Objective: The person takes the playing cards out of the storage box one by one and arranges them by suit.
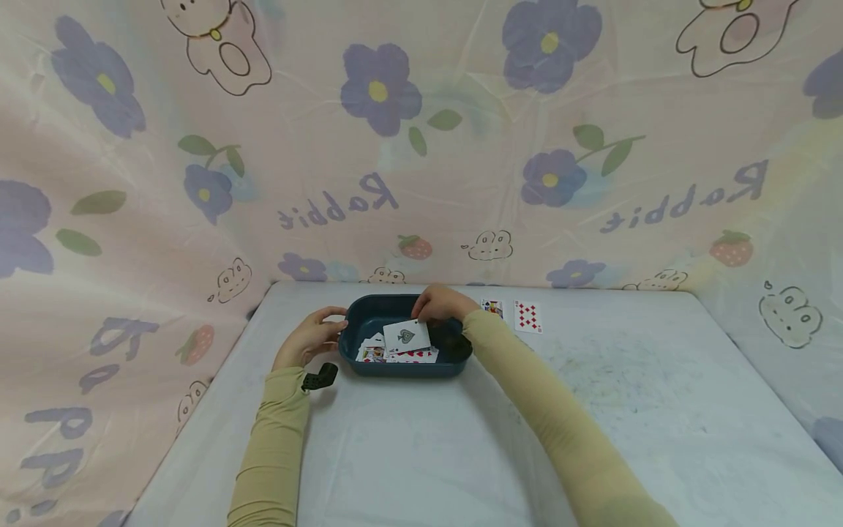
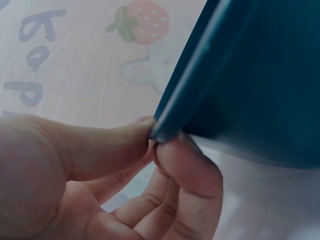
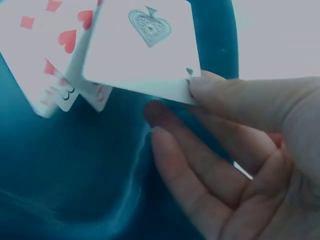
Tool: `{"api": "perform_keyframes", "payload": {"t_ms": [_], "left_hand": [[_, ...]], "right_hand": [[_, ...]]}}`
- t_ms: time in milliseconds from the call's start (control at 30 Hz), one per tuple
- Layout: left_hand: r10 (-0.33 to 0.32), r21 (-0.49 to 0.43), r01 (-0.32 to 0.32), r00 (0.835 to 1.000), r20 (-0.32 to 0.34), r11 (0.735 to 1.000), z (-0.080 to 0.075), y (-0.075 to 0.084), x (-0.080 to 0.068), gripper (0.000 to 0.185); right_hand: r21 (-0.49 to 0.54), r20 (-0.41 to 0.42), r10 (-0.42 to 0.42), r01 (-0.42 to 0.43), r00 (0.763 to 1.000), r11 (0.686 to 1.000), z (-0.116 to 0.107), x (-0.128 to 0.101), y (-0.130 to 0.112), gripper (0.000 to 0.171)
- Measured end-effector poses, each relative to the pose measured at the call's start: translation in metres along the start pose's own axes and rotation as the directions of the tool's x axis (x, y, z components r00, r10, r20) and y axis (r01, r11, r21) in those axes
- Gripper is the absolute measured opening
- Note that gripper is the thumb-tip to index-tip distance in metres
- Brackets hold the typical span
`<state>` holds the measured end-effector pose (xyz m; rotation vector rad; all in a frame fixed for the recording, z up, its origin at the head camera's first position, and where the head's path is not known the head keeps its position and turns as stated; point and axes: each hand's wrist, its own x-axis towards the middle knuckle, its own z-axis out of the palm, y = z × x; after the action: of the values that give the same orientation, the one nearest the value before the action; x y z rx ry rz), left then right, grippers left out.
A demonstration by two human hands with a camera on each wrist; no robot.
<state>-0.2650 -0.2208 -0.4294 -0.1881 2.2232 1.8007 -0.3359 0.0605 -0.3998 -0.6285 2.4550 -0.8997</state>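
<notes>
A dark blue rectangular tray [image 1: 408, 370] with rounded corners stands on the table. Its left rim is pinched between the thumb and finger of my left hand [image 1: 312, 338]; the left wrist view shows the rim [image 2: 182, 107] between them. Over the tray, my right hand [image 1: 443, 301] pinches an ace of spades [image 1: 405, 337] by one corner. In the right wrist view the thumb lies on the face of the ace [image 3: 145, 50], with the other fingers below. Beneath the ace, several face-up playing cards [image 1: 372, 354] overlap in the tray, red hearts and diamonds among them.
Right of the tray, a ten of diamonds [image 1: 528, 317] lies face up on the white table [image 1: 408, 454]. Beside it is a face card [image 1: 492, 307], partly covered by my right arm. A patterned cloth [image 1: 461, 161] rises behind the table and at both sides.
</notes>
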Motion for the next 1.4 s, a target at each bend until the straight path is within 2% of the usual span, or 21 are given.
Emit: {"api": "perform_keyframes", "payload": {"t_ms": [267, 500, 633, 900, 1167, 1400], "left_hand": [[-0.016, 0.0, 0.016, 1.0, -0.008, 1.0, 0.002, -0.001, 0.001, 0.041], [-0.018, 0.01, 0.018, 1.0, -0.012, 1.0, 0.002, -0.001, 0.002, 0.041], [-0.02, 0.016, 0.02, 1.0, -0.01, 1.0, 0.002, 0.001, 0.002, 0.042], [-0.023, 0.011, 0.023, 1.0, -0.011, 1.0, 0.004, 0.005, 0.004, 0.041], [-0.038, 0.016, 0.038, 0.999, -0.019, 0.999, 0.003, 0.004, 0.006, 0.041], [-0.065, -0.003, 0.065, 0.998, -0.023, 0.998, 0.0, 0.001, 0.005, 0.039]], "right_hand": [[0.032, -0.047, -0.018, 0.02, 0.999, 0.999, -0.011, -0.009, 0.006, 0.015], [0.063, -0.104, -0.091, 0.098, 0.99, 0.993, -0.021, -0.02, 0.011, 0.014], [0.114, -0.135, -0.082, 0.098, 0.987, 0.989, -0.029, -0.028, 0.011, 0.014], [0.278, -0.141, -0.095, 0.131, 0.986, 0.952, -0.047, -0.051, 0.011, 0.032], [0.307, -0.182, -0.059, 0.113, 0.982, 0.945, -0.053, -0.078, 0.023, 0.019], [0.318, -0.194, -0.057, 0.118, 0.979, 0.941, -0.05, -0.098, 0.042, 0.018]]}}
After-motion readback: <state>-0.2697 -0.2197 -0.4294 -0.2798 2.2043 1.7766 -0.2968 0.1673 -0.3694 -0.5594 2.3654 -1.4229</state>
